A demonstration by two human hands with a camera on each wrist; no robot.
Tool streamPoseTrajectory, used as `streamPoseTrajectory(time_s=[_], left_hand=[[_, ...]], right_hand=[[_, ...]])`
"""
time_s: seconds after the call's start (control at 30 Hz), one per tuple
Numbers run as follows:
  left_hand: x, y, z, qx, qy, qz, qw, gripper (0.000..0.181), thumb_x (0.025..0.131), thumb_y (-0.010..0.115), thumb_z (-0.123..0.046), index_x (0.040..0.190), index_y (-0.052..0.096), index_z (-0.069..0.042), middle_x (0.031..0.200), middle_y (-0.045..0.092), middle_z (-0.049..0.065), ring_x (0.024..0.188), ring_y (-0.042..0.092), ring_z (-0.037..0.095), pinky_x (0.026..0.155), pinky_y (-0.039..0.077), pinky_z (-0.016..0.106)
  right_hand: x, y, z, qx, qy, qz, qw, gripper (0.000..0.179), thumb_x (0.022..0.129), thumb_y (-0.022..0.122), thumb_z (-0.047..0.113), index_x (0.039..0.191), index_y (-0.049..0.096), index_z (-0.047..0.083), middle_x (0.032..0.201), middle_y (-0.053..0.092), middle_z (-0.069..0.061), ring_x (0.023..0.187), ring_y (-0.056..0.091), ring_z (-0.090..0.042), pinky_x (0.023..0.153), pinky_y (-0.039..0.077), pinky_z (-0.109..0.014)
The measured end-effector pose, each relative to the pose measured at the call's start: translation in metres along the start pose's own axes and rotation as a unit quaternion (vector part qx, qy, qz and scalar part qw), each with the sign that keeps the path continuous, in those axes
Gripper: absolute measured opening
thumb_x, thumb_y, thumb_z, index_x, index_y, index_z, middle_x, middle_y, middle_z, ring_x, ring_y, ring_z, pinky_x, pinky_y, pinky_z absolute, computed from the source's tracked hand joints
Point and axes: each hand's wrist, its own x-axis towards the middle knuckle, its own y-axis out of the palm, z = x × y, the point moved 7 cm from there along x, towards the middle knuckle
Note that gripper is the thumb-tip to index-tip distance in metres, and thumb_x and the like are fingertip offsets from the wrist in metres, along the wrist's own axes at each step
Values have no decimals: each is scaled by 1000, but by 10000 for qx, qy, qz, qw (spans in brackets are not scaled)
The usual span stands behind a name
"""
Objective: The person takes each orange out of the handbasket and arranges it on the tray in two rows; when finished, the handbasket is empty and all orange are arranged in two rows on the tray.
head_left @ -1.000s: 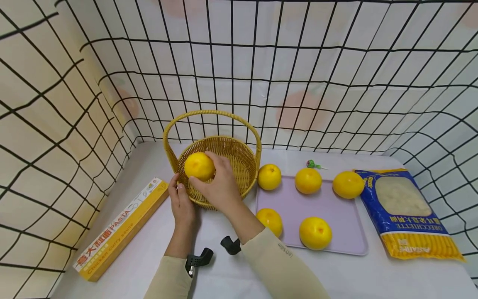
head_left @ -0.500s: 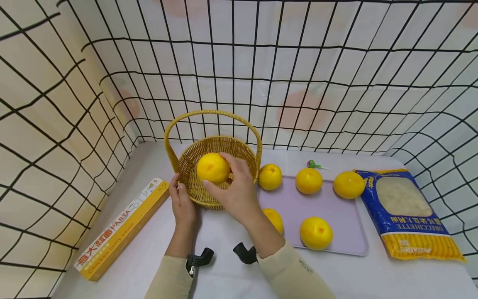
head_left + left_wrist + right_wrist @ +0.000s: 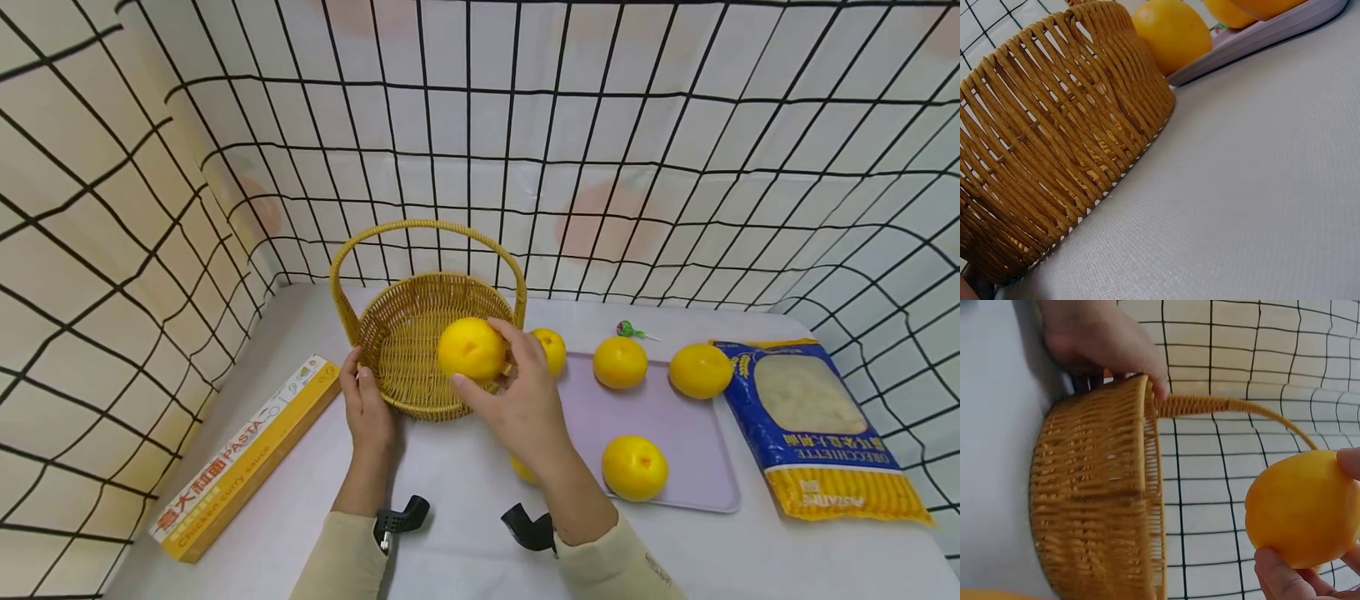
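Observation:
My right hand (image 3: 517,392) grips a yellow orange (image 3: 471,349) (image 3: 1304,509) in its fingertips, just above the right rim of the wicker basket (image 3: 420,333) (image 3: 1097,487) (image 3: 1054,137). My left hand (image 3: 363,400) (image 3: 1097,344) holds the basket's near left rim, thumb on the edge. The basket's inside shows nothing in it. Several more oranges sit on the lilac tray (image 3: 675,417), one near the front (image 3: 633,467), two at the back (image 3: 619,362) (image 3: 701,371), one by the basket (image 3: 553,348) (image 3: 1172,31). Another is mostly hidden under my right wrist (image 3: 522,472).
A yellow pasta box (image 3: 243,458) lies at the left. A blue and yellow bag of pasta (image 3: 813,425) lies at the right. A small lollipop (image 3: 628,331) lies behind the tray. Black wire mesh walls enclose the white table (image 3: 450,533).
My right hand has carried the orange rightward from over the basket's left part to its right rim. The left hand and basket have stayed put.

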Motion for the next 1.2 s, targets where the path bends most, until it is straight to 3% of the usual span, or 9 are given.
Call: streamPoseTrajectory(time_s=[0.4,0.8,0.93,1.07,1.2], left_hand=[[1,-1,1,-38,-17,23,10000,48,110,25,-48,155,31,-32,166,30,-5,156,25,18,129,19,48],[1,1,-2,-46,74,43,10000,47,110,26,-48,154,31,-34,165,31,-6,155,25,16,129,20,46],[0,2,-2,-52,65,61,9999,46,110,26,-49,154,31,-36,165,31,-6,155,26,16,129,21,46],[0,1,-3,-36,88,30,10000,46,110,25,-47,154,32,-35,165,32,-4,155,27,18,128,22,47],[0,0,-1,-11,58,-8,10000,46,110,25,-48,153,32,-36,165,32,-4,154,28,19,128,22,46]], right_hand=[[-9,-32,-19,-200,329,-131,9992,77,85,83,28,151,42,25,150,44,0,127,56,-24,106,54,-43],[-19,-74,-33,-381,897,-468,9941,79,86,81,34,153,39,31,156,42,6,133,47,-25,109,50,-47],[-26,-88,-35,-504,959,-571,9925,80,87,81,38,154,38,33,156,41,2,131,51,-26,107,52,-46],[-33,-102,-38,-692,1062,-679,9896,80,87,80,40,154,37,36,153,43,-1,125,57,-27,98,56,-27],[-36,-115,-39,-655,969,-790,9900,79,89,79,35,156,36,33,152,43,-4,126,53,-26,86,49,-6]])
